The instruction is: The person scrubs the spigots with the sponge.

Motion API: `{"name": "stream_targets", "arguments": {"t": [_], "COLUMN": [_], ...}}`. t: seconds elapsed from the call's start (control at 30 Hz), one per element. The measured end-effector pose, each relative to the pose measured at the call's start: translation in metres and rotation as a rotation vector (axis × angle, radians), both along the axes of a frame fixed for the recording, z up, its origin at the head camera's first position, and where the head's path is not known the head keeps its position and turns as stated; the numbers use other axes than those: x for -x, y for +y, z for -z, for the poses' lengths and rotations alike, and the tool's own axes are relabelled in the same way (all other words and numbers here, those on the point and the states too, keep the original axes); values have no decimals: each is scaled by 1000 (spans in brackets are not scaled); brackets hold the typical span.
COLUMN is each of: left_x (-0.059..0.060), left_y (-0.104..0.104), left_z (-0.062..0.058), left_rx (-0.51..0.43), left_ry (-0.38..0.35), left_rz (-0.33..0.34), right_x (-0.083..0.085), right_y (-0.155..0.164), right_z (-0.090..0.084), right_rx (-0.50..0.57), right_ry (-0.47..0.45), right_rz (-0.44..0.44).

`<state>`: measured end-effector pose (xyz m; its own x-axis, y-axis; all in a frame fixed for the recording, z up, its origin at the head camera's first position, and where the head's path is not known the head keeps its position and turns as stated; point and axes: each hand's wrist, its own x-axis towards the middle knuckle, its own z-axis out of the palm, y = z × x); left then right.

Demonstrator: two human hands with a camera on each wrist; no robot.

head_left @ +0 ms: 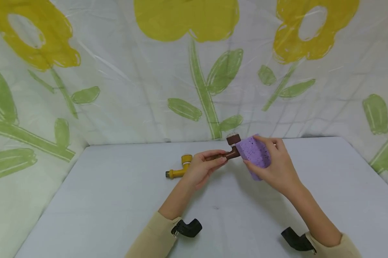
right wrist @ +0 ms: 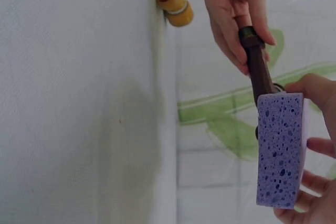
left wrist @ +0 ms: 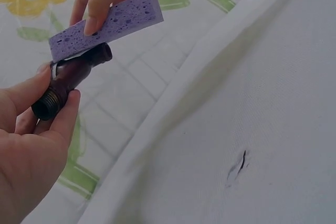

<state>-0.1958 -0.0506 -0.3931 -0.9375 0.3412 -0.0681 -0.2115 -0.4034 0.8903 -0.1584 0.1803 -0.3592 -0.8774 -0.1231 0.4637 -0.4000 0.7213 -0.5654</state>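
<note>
We are holding two things up just above the table (head_left: 116, 200), toward its far edge and a little right of the middle. Our left hand (head_left: 202, 168) is gripping a dark brown pipe fitting (head_left: 230, 149) by its threaded end, with the thumb and fingers curled around the stem. Our right hand (head_left: 274, 166) is pinching a purple sponge (head_left: 255, 154) between thumb and fingers and is pressing one flat face of it against the bent end of the brown fitting. In the left wrist view the sponge (left wrist: 107, 24) is lying across the top of the fitting (left wrist: 71, 80), touching it. In the right wrist view the sponge (right wrist: 280, 148) is covering the fitting's far end, so we cannot tell how that end looks there.

Just to the left of our left hand, a yellow pipe fitting (head_left: 180, 167) is lying on the table, near the far edge. The left hand is partly hiding its right side, and we cannot tell whether they touch.

Closer to us, black wrist-mounted cameras are showing at both beige sleeves, the left one (head_left: 187, 228) and the right one (head_left: 297, 240).

A white cloth with yellow flowers and green leaves (head_left: 213, 71) is hanging as a backdrop behind the far edge and along both sides of the table.
</note>
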Motion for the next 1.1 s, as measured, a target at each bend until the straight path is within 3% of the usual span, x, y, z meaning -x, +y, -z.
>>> {"name": "stream_targets", "arguments": {"t": [0.3,0.53,0.77,0.93,1.1], "left_x": [1,0,0,0,-1], "left_y": [1,2,0,1,1], "left_z": [2,1,4,2,-1], "left_rx": [-23,-36,-18,-12,-9], "left_ry": [0,6,28,30,16], "left_rz": [-22,-19,-18,-22,-22], "right_x": [-3,-4,-7,-6,-6], "right_y": [-13,-11,-23,-19,-22], "right_z": [7,5,13,12,16], "right_rx": [-45,-47,-60,-68,-50], "right_ry": [37,81,94,146,123], "right_rz": [-12,43,-3,21,33]}}
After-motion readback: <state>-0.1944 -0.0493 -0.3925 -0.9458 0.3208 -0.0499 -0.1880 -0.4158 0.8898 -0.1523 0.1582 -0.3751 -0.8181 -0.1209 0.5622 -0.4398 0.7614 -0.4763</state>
